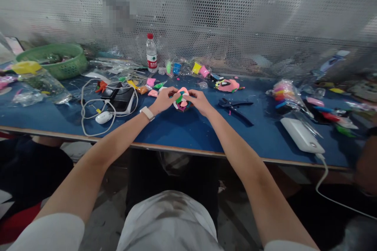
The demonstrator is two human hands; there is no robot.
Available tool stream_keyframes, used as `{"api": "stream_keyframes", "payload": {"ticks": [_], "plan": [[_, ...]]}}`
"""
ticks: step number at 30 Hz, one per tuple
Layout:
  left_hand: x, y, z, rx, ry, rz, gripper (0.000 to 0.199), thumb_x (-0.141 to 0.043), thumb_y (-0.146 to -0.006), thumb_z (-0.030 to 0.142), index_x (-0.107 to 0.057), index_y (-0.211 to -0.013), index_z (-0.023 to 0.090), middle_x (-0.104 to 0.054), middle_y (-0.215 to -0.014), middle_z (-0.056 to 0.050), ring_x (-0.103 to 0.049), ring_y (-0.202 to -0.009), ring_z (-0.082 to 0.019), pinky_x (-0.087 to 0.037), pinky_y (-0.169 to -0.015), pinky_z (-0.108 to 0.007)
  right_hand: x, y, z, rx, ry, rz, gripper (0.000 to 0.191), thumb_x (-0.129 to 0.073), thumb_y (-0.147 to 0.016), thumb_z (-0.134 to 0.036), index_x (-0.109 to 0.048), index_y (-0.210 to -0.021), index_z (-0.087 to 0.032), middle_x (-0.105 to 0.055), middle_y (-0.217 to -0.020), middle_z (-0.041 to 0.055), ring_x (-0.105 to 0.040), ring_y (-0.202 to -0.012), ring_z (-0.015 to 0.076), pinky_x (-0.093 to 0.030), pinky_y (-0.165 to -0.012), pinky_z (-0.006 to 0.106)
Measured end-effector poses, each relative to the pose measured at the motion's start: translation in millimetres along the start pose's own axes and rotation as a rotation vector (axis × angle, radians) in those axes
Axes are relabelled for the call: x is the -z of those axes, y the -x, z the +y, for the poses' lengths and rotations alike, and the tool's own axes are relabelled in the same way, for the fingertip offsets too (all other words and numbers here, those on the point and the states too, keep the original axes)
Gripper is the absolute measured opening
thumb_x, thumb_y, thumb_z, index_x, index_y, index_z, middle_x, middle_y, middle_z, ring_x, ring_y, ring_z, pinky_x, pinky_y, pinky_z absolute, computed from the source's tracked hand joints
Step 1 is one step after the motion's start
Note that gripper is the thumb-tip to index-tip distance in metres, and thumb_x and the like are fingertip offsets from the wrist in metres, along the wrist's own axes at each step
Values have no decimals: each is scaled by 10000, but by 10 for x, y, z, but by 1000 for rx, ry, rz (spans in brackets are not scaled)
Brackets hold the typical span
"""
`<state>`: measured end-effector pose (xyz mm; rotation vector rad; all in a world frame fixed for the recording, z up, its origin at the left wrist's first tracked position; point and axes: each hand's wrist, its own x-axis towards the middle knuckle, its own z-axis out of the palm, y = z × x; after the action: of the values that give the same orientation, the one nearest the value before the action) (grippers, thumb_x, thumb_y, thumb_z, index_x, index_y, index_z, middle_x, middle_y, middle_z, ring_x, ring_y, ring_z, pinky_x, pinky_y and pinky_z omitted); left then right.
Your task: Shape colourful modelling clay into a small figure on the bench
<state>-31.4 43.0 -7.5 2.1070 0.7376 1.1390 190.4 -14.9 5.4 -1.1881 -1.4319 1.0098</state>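
A small multicoloured figure that looks like modelling clay, with pink, green and magenta parts, is just above or on the blue table in front of me. My left hand pinches its left side, and my right hand closes on its upper right edge. Fingers cover part of the figure. To its left lie small clay pieces in pink and orange. Blue-handled pliers lie right of my right hand, below a pink clay shape with green and black parts.
A red-capped water bottle stands at the back by the perforated metal panel. At left are a green basket, a yellow-lidded container and a white cable. A white power bank and bagged clay lie right.
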Motion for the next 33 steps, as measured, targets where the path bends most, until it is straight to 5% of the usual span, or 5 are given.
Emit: {"api": "stream_keyframes", "payload": {"ticks": [10, 18, 33], "plan": [[-14, -12, -59, -11, 9, 10, 409, -708, -1085, 572, -811, -1096, 176, -838, -1026, -94, -733, -931, -213, -591, -858, -364, -25, -26, 20, 151, 90, 20, 459, -913, -749, -623, -796, -915, -211, -790, -967, 43, -688, -959, 240, -555, -886, 384], [43, -22, -66, -4, 135, -128, 633, -913, -930, 625, -797, -1354, 171, -854, -1275, -143, -798, -1147, -280, -661, -1018, -431, -2, -55, 11, 136, 44, 74, 476, -894, -737, -658, -755, -848, -217, -726, -880, 10, -626, -884, 216, -494, -850, 372], [56, -32, -115, -3, 251, -126, 605, -919, -940, 521, -811, -1424, 173, -847, -1374, -168, -800, -1267, -313, -641, -1159, -507, 19, -64, 14, 191, 45, 86, 538, -958, -710, -683, -786, -918, -217, -800, -954, 37, -686, -943, 243, -542, -912, 400]]}}
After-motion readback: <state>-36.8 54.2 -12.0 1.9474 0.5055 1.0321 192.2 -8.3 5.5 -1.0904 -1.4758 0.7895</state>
